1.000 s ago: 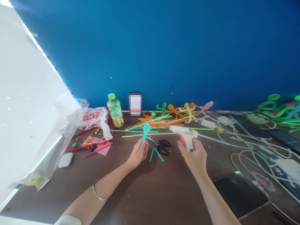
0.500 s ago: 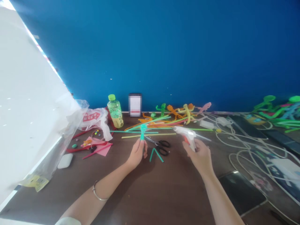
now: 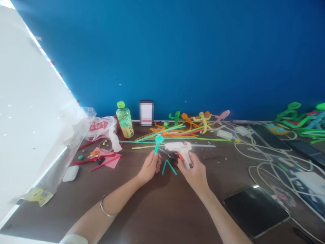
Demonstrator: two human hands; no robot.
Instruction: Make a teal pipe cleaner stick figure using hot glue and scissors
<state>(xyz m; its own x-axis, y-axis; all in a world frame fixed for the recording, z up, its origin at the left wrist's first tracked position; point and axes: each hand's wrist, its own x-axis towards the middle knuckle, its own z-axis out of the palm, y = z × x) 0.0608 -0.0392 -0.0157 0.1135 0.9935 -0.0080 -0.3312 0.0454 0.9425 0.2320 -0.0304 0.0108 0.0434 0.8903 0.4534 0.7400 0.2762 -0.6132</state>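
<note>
My left hand [image 3: 150,165] is closed around the lower end of a teal pipe-cleaner figure [image 3: 158,141], whose rounded top points up. In my right hand [image 3: 195,172] is a white and orange hot glue gun [image 3: 180,150], with a glue stick jutting from its back. Its nozzle points left and is close beside the teal figure; whether they touch I cannot tell. Behind the glue gun lie scissors [image 3: 173,157], partly hidden. A bent teal pipe cleaner [image 3: 167,166] rests on the table between my hands.
Loose pipe cleaners [image 3: 167,133] and finished figures [image 3: 202,122] lie along the wall. At left are a drink bottle [image 3: 125,120], a plastic bag [image 3: 100,128], pink paper [image 3: 111,161] and a white case [image 3: 70,173]. White cables [image 3: 256,157] and a dark tablet [image 3: 256,210] occupy the right.
My right hand has brought the glue gun left, up to the teal figure, and it now covers part of the scissors. The figure has tilted slightly right in my left hand.
</note>
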